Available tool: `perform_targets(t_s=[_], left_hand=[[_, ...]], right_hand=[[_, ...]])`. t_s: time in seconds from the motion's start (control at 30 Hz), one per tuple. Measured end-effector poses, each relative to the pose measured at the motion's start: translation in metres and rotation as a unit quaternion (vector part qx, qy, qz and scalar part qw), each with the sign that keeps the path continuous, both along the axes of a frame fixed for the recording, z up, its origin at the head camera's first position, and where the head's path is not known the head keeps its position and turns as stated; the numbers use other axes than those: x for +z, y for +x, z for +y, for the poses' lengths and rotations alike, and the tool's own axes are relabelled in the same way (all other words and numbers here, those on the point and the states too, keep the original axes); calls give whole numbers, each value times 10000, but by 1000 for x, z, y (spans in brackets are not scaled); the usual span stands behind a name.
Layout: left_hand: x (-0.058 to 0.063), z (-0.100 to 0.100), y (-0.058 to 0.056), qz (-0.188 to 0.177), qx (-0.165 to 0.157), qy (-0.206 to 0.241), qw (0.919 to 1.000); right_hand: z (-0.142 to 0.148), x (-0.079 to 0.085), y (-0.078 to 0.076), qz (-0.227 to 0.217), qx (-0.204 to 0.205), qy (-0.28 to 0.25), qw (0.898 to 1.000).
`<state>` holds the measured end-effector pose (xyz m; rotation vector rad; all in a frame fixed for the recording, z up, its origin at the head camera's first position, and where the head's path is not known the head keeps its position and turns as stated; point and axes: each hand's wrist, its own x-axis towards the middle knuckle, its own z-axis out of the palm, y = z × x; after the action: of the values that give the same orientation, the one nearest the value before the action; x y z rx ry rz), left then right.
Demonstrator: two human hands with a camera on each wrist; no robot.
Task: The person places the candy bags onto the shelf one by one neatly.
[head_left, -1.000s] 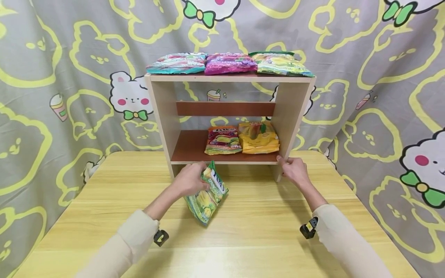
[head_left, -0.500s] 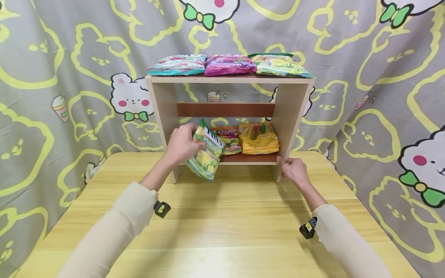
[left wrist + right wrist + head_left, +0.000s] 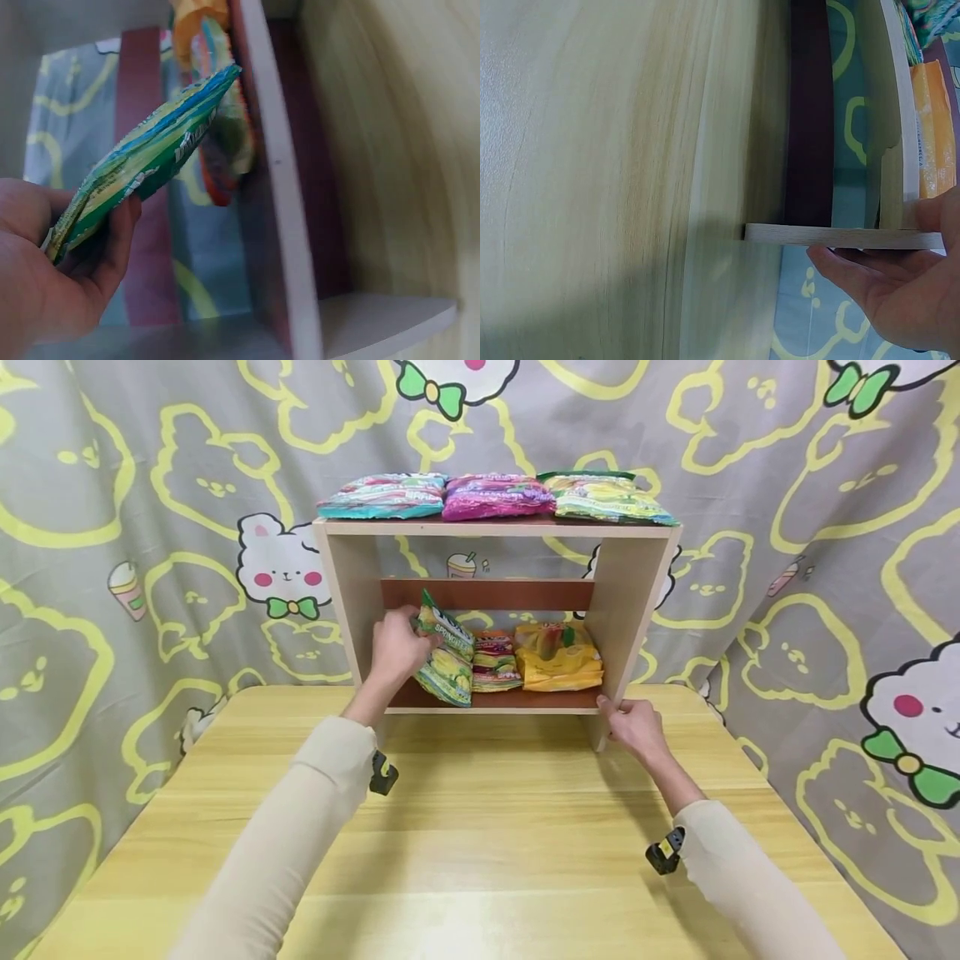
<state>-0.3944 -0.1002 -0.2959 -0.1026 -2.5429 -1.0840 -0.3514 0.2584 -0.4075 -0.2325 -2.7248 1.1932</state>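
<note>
My left hand (image 3: pixel 399 643) pinches a green and yellow snack bag (image 3: pixel 448 664) by its upper left edge. The bag is tilted, inside the lower compartment of a small wooden shelf (image 3: pixel 495 530), at its left side. In the left wrist view the bag (image 3: pixel 135 161) shows edge-on, with fingers beneath and the thumb side hidden behind it. My right hand (image 3: pixel 633 727) grips the shelf's right side panel near the lower board; in the right wrist view the thumb lies on the inner side of the panel (image 3: pixel 840 236) and fingers on the outer side.
Right of the held bag lie a red and orange fruit candy bag (image 3: pixel 495 664) and a yellow mango bag (image 3: pixel 558 660). On the top board rest a teal bag (image 3: pixel 386 497), a purple bag (image 3: pixel 497 497) and a yellow-green bag (image 3: pixel 606 497). A patterned curtain hangs behind the wooden table (image 3: pixel 480 860).
My left hand has lifted the green bag from in front of the shelf and carried it up and forward into the lower compartment. The right hand has stayed on the side panel.
</note>
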Motion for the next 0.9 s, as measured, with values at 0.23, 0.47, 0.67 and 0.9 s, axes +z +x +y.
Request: perform_targets(t_s=[0.23,0.47,0.67,0.9], left_hand=[[-14,-2,-6,-34,222,-104,9997],[-23,-1,-5,-151,356,-837,9957],[-32,4,-5,-690,467,-1262,9885],[-39,8,-4,-1028,371,-1627,9806]], right_hand=[[-1,4,0,85,-43,-2,10000],[1,2,0,56,-43,0,10000],[2,0,1,28,-35,30,10000],[2,-1,-1,7,44,32,10000]])
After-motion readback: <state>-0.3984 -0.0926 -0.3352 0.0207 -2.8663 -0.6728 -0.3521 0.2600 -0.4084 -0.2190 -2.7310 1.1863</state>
